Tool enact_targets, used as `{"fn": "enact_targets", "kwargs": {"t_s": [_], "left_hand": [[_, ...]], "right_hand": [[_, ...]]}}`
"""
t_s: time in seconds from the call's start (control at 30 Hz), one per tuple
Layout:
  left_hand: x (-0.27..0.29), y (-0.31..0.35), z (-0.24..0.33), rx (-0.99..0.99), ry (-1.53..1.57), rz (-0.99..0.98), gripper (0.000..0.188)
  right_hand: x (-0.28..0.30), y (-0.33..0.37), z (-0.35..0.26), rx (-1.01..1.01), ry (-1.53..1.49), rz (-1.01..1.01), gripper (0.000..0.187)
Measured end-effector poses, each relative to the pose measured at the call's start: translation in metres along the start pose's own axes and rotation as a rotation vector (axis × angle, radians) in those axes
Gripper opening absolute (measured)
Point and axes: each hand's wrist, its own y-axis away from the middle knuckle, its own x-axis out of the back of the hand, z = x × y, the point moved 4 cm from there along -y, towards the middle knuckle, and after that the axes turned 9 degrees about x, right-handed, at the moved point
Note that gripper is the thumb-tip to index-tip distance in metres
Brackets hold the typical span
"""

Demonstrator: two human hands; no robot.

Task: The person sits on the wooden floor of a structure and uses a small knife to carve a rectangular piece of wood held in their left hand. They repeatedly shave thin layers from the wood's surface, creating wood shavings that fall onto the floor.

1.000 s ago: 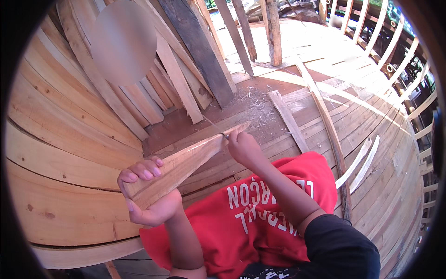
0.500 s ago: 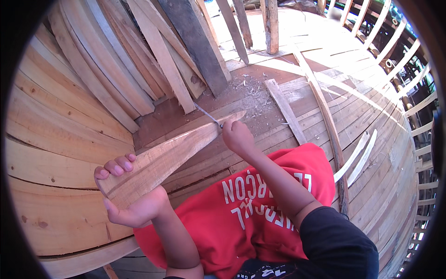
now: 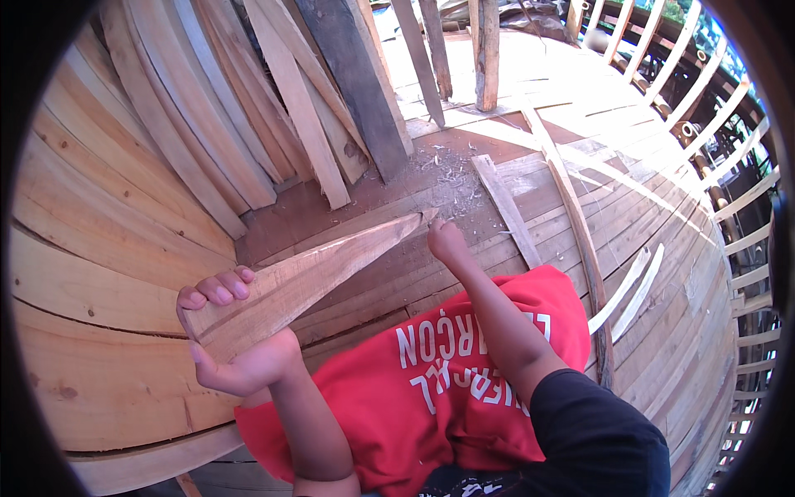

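A long wedge-shaped piece of wood (image 3: 290, 290) lies slantwise before me, its pointed end away to the right. My left hand (image 3: 240, 331) grips the broad end, fingers over the far edge and thumb at the near side. Just past the narrow tip, my right hand (image 3: 447, 240) is closed in a fist around a thin-bladed knife. The blade is barely visible now, and the fist hides the handle. Under both forearms a red cloth (image 3: 373, 373) with white lettering covers my lap.
Curved planks (image 3: 99, 282) form a wall at the left. Upright boards (image 3: 315, 132) and a dark post (image 3: 356, 91) stand beyond the wood. Shavings (image 3: 451, 178) litter the plank floor. Loose strips (image 3: 571, 199) and pale curved slats (image 3: 638, 290) lie to the right.
My right hand has moved right, past the wood's tip, and the blade that showed across the wood has nearly gone from sight. My left hand keeps its grip; the view has shifted slightly.
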Motion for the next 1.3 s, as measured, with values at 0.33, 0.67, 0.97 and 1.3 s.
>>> {"fn": "enact_targets", "kwargs": {"t_s": [0.33,0.67,0.97,1.3], "left_hand": [[-0.002,-0.001,-0.002,-0.009,0.008,0.047,0.039],[0.005,0.0,0.002,-0.021,-0.031,0.073,0.039],[0.017,0.002,0.002,-0.032,-0.064,0.031,0.041],[0.034,-0.012,0.0,-0.018,0.005,0.012,0.041]], "right_hand": [[-0.005,-0.006,0.01,-0.032,0.018,-0.064,0.048],[0.009,0.015,-0.05,-0.109,-0.014,-0.091,0.053],[0.016,0.05,-0.114,0.057,-0.005,-0.286,0.053],[0.019,0.054,-0.127,0.08,-0.044,-0.298,0.055]]}}
